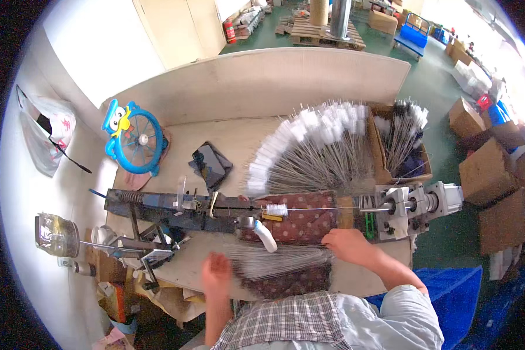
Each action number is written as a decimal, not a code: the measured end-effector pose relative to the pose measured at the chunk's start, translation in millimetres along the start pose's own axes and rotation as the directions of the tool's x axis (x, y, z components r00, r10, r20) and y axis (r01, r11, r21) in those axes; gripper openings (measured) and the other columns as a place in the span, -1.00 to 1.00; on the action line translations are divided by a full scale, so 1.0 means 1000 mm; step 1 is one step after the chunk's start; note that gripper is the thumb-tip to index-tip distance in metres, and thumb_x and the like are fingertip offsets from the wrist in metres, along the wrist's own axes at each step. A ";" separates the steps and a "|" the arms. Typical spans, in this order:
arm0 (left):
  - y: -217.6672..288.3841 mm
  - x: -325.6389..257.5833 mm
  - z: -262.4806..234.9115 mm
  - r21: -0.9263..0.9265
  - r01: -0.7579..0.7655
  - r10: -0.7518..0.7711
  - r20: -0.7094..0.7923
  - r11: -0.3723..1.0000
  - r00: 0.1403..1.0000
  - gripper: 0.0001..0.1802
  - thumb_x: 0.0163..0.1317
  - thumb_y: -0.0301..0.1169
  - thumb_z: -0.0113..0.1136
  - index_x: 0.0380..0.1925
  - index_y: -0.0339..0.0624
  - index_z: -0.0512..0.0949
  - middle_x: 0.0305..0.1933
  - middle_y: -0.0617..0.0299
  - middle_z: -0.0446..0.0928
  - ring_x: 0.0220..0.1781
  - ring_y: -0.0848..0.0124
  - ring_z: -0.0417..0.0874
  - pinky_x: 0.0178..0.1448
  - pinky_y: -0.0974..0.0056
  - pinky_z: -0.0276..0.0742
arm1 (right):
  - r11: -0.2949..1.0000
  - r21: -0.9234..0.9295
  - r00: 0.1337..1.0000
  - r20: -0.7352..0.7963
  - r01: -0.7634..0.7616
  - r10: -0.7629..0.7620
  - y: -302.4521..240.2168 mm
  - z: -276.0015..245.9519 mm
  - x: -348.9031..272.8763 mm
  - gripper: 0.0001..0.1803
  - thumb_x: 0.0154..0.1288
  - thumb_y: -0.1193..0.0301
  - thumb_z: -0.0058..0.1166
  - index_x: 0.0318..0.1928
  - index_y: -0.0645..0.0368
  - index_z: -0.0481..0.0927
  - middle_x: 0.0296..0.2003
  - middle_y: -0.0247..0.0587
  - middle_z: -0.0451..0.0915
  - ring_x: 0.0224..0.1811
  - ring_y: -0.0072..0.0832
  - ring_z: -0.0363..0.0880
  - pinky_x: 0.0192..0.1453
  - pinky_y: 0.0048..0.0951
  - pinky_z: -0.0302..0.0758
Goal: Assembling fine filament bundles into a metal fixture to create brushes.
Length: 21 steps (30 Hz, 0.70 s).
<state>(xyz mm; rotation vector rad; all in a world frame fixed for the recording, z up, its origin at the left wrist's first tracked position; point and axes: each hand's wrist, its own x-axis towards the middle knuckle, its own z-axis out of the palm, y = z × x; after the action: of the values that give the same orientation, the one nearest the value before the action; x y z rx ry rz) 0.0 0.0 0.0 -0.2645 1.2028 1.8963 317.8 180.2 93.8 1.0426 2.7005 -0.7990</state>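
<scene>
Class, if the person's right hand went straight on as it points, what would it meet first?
Probably the right hand would meet the bundle of thin wires, just to its left; depth is unclear, so it might pass over them toward the white curved piece.

Item one: wires (281, 262), many, thin, straight, silver-grey, in a loose sheaf. We record them lying lengthwise, from nine to three o'clock, at six o'clock from the brush (276, 209); they spread broad at their nine-o'clock end and narrow toward three. Item two: brush, one, with a short cylindrical white head and a thin, straight metal stem (321, 208). We note it set crosswise, the head at nine o'clock, the stem running out toward three.
</scene>
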 end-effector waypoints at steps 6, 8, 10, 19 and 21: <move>-0.043 -0.048 0.139 0.471 -0.087 -0.022 0.222 0.878 0.975 -0.76 0.24 -0.29 0.02 -0.18 -0.20 0.40 -0.36 0.23 0.50 -0.27 0.38 0.53 -0.11 0.21 0.48 | 0.995 0.003 0.989 -0.110 0.099 -0.098 -0.006 0.016 -0.001 -0.77 0.03 0.52 0.00 -0.22 0.20 0.49 -0.30 -0.06 0.54 -0.24 -0.10 0.57 -0.18 -0.12 0.53; -0.030 -0.082 0.166 0.299 0.160 -0.253 0.305 0.941 0.918 -0.75 0.22 -0.20 0.09 -0.28 -0.14 0.42 -0.50 0.30 0.45 -0.44 0.44 0.48 -0.25 0.27 0.46 | 0.999 0.020 0.996 -0.078 0.042 -0.041 -0.012 0.014 0.004 -0.76 0.02 0.54 0.00 -0.22 0.23 0.48 -0.29 -0.02 0.53 -0.24 -0.09 0.57 -0.19 -0.13 0.54; 0.003 -0.107 0.186 -0.127 0.271 -0.144 0.600 0.954 0.787 -0.69 0.22 -0.12 0.10 -0.35 -0.15 0.40 -0.59 0.38 0.34 -0.59 0.51 0.36 -0.37 0.35 0.40 | 1.000 0.001 0.997 -0.074 0.027 -0.027 -0.018 0.003 0.009 -0.76 0.01 0.54 0.00 -0.23 0.24 0.47 -0.28 0.00 0.52 -0.20 -0.09 0.57 -0.18 -0.14 0.54; 0.042 -0.110 0.135 0.298 0.335 -0.439 0.427 0.894 0.790 -0.55 0.33 -0.05 -0.14 -0.36 -0.23 0.51 -0.60 0.22 0.47 -0.71 0.46 0.35 -0.37 0.26 0.51 | 0.966 -0.258 0.938 -0.331 0.018 -0.105 -0.020 -0.072 -0.040 -0.85 -0.05 0.56 0.00 -0.36 0.19 0.47 -0.37 -0.12 0.46 -0.32 -0.18 0.52 -0.31 -0.23 0.48; 0.033 -0.109 0.143 0.358 0.416 -0.548 0.568 0.836 0.613 -0.65 0.36 -0.21 -0.12 -0.32 -0.29 0.51 -0.51 0.14 0.53 -0.62 0.44 0.46 -0.31 0.26 0.53 | 0.976 -0.177 0.825 -0.564 -0.124 0.002 -0.019 -0.103 -0.063 -0.87 -0.02 0.60 -0.03 -0.37 0.20 0.48 -0.43 -0.11 0.44 -0.35 -0.14 0.50 -0.33 -0.20 0.46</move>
<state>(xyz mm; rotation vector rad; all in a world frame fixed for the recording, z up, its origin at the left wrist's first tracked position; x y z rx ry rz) 78.0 52.3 157.7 0.1730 0.7085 1.2036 358.4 185.6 208.9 1.4988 3.0998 -0.1930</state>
